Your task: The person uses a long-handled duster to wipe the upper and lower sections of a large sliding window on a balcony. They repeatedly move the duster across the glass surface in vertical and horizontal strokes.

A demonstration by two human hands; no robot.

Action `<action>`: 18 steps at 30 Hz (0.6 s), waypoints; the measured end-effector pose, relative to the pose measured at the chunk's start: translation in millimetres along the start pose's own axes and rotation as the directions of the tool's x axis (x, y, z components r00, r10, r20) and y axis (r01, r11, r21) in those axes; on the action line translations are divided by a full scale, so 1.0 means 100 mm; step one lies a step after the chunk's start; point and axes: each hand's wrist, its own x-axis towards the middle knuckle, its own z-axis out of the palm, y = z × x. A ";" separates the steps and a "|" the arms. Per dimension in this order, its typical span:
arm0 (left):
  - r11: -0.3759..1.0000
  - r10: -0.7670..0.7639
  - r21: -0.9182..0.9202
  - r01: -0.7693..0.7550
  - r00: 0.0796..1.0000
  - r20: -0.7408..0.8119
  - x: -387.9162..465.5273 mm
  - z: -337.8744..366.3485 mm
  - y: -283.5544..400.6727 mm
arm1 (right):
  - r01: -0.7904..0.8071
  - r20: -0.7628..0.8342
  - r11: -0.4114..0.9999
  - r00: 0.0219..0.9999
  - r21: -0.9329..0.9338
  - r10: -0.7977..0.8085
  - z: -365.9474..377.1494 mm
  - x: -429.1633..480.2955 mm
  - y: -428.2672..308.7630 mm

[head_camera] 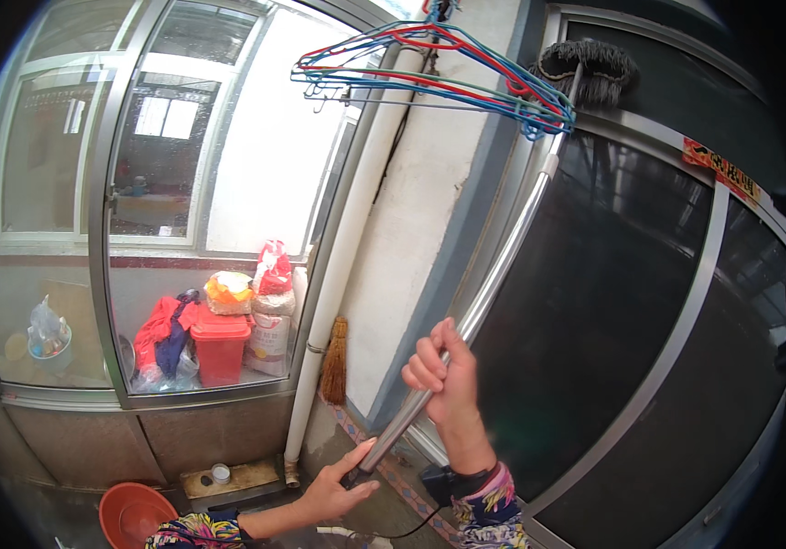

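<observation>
A long metal telescopic pole (502,264) slants up to the right, with a grey fringed mop head (588,72) at its top, against the upper part of a dark glass door. My right hand (444,370) is closed around the pole's lower half. Lower down, my left hand (341,480) is at the dark end of the pole, thumb along it; its far fingers are partly hidden. Several blue, red and green clothes hangers (434,79) hang in front of the pole's upper part and hide some of it.
A white drainpipe (351,254) runs down the wall beside a straw hand broom (335,364). Framed windows (101,274) stand at left, with a red bin (220,350) behind the glass. An orange basin (133,515) and a board (248,478) with a small tin lie low at left.
</observation>
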 end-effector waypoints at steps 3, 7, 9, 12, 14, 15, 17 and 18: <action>0.995 0.060 -0.078 -0.054 0.995 0.075 0.11 0.12 -0.06 | 0.051 -0.079 0.998 0.995 -0.031 -0.053 -0.05 -0.13 -0.18; 0.998 0.029 -0.065 -0.018 0.984 0.176 0.06 0.29 -0.17 | 0.108 -0.135 0.994 0.985 -0.008 -0.108 -0.18 -0.47 -0.27; 0.998 0.045 -0.046 -0.035 0.974 0.223 0.00 0.39 -0.21 | 0.151 -0.150 0.988 0.976 -0.043 -0.155 -0.23 -0.66 -0.30; 0.998 0.005 -0.061 0.016 0.942 0.335 -0.02 0.45 -0.21 | 0.208 -0.190 0.974 0.957 -0.085 -0.221 -0.26 -0.88 -0.39; 0.990 -0.089 -0.057 0.128 0.889 0.449 0.02 0.45 -0.15 | 0.249 -0.200 0.963 0.943 -0.105 -0.266 -0.25 -1.01 -0.46; 0.990 -0.060 -0.086 0.115 0.874 0.481 0.05 0.45 -0.09 | 0.277 -0.206 0.957 0.934 -0.090 -0.290 -0.24 -1.08 -0.50; 0.981 -0.062 -0.117 0.152 0.831 0.553 0.18 0.49 0.03 | 0.334 -0.233 0.935 0.906 -0.120 -0.354 -0.22 -1.20 -0.63; 0.985 -0.002 -0.142 0.097 0.833 0.553 0.26 0.52 0.11 | 0.364 -0.235 0.921 0.891 -0.138 -0.387 -0.21 -1.24 -0.72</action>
